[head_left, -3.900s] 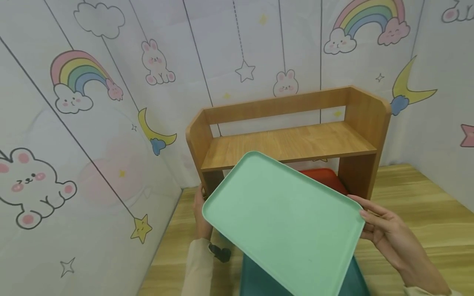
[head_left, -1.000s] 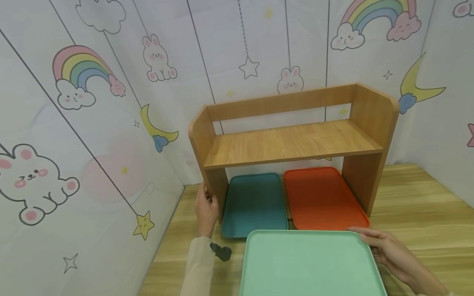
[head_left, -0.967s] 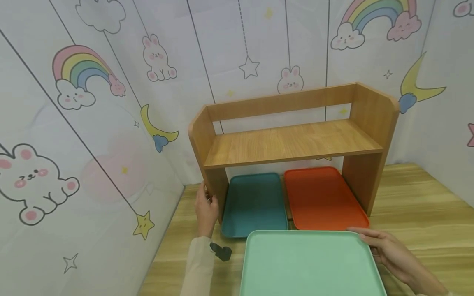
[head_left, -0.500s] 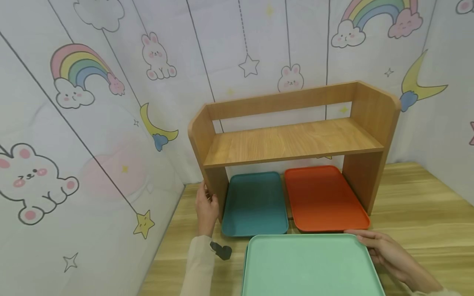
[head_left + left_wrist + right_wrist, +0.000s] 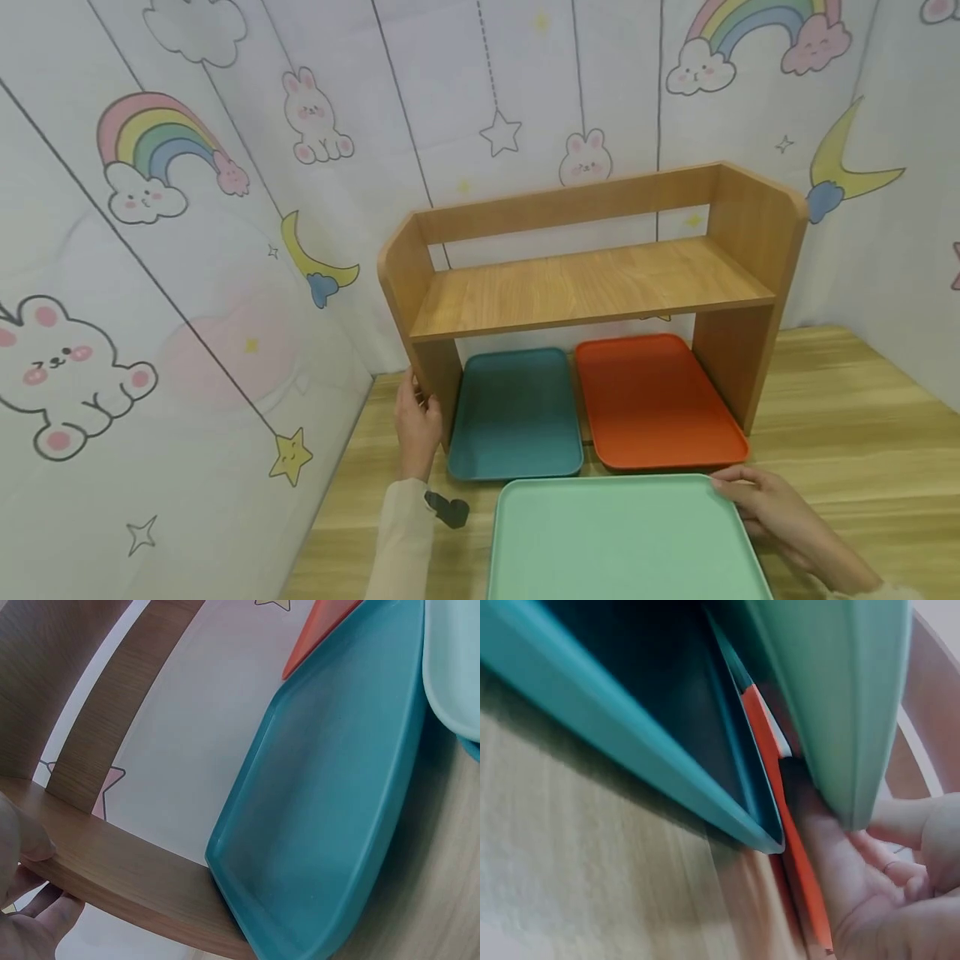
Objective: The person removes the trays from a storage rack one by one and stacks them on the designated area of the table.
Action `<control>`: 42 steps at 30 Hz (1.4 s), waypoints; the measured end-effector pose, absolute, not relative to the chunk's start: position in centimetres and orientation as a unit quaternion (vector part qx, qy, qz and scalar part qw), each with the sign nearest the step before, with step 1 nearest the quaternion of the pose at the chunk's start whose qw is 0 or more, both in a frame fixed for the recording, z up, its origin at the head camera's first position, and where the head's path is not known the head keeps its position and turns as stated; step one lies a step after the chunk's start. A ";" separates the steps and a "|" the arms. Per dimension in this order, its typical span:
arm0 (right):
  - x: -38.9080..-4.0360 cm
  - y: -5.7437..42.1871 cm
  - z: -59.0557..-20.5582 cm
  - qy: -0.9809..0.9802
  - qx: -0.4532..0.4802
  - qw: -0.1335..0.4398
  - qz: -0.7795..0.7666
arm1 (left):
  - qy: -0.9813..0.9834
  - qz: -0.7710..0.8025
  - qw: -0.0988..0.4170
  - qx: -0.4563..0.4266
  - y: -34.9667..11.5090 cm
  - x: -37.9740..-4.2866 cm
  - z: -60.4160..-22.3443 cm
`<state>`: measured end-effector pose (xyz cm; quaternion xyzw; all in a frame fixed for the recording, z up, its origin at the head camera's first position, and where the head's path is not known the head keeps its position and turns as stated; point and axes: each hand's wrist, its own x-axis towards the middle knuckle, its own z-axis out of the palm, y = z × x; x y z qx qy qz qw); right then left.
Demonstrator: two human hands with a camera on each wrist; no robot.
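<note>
Part-done, by look of it: teal tray and orange tray side by side under wooden shelf; mint tray out front above second teal tray, neither under yet; right hand pinching mint corner, left hand gripping side panel

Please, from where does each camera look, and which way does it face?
Head: on the head, faces forward and down at the shelf; left grip, right grip and sleeves show.
Left wrist: on that wrist, faces the shelf's side and a teal tray; left grip's fingers show lower left.
Right wrist: on that wrist, faces the green tray above another teal tray; right grip shows at lower right.
Shared: head and left wrist both show the shelf, red tray and green tray.
</note>
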<state>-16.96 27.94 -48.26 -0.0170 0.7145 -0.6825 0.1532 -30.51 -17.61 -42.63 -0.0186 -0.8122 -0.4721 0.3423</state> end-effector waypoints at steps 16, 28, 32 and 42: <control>-16.3 26.6 -48.1 0.869 -0.013 0.032 -0.493 | -0.819 -0.467 0.334 -0.010 -17.7 -30.3 -42.5; -16.4 26.8 -48.6 0.820 0.020 0.060 -0.569 | -0.820 -0.465 0.333 -0.010 -17.7 -30.4 -42.4; -16.3 27.0 -48.8 0.773 0.045 0.059 -0.630 | -0.821 -0.465 0.332 -0.010 -17.7 -30.4 -42.4; -16.7 28.3 -48.8 0.662 0.076 0.057 -0.743 | -0.816 -0.462 0.349 -0.015 -17.5 -30.7 -42.7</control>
